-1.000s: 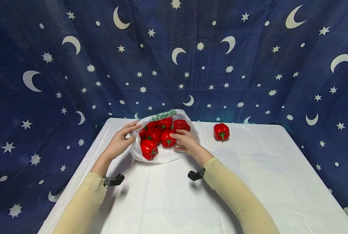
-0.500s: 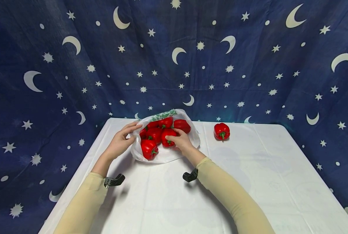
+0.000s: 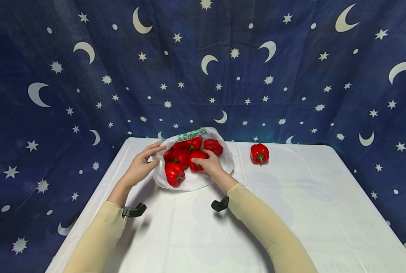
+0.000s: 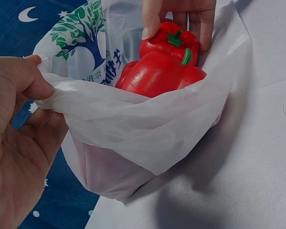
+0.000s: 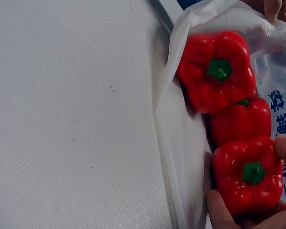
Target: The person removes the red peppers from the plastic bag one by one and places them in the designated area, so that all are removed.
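A white plastic bag (image 3: 197, 184) with a green tree print lies open on the table, several red bell peppers (image 3: 174, 173) inside it. My left hand (image 3: 141, 167) pinches the bag's left rim between thumb and fingers, as the left wrist view shows. Inside the bag, my right hand (image 3: 212, 166) grips a red bell pepper (image 5: 231, 186) by its sides, its green stem facing the right wrist camera. Two other peppers show beside it in that view. The bag's wall hides part of the contents in the left wrist view.
One more red bell pepper (image 3: 259, 153) stands outside the bag, to its right near the table's back edge. A white cloth covers the table (image 3: 189, 235). Behind it hangs a dark blue curtain (image 3: 203, 87) with moons and stars.
My right hand has moved slightly left and closed its fingers around a pepper in the bag. The left hand stays at the rim.
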Available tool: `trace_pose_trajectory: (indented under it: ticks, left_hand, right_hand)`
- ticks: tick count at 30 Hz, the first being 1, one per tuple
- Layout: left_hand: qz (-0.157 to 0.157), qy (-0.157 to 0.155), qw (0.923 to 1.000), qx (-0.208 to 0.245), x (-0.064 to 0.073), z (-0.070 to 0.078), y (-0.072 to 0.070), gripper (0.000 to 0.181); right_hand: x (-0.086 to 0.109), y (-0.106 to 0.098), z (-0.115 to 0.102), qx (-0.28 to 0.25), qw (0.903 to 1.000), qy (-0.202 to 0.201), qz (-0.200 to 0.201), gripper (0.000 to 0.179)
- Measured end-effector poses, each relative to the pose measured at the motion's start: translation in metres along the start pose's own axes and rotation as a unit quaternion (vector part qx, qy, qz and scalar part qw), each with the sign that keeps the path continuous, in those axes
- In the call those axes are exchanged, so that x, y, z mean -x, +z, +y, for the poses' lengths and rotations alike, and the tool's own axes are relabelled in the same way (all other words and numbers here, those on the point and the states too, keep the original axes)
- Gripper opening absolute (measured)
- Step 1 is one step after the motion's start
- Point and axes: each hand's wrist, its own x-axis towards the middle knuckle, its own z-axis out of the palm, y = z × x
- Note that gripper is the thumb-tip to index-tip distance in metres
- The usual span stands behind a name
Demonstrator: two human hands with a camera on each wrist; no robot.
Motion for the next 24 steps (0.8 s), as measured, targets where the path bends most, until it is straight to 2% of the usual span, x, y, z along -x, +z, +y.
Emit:
trace_pose_trajectory:
  ticks: [10, 17, 24]
  left_hand:
    - [0.0, 0.003, 1.0, -0.003, 0.0, 0.0, 0.0, 0.049]
    - [-0.003, -0.01, 1.0, 0.0, 0.006, 0.032, 0.005, 0.048]
    - [-0.001, -0.009, 0.9999, -0.006, 0.007, 0.03, 0.004, 0.047]
  right_hand:
    - [0.0, 0.001, 0.001, 0.022, 0.9996, -0.008, 0.015, 0.075]
    - [0.002, -0.001, 0.0, 0.01, 0.9998, -0.008, 0.017, 0.073]
    - [0.011, -0.007, -0.005, 0.032, 0.9994, -0.007, 0.013, 0.075]
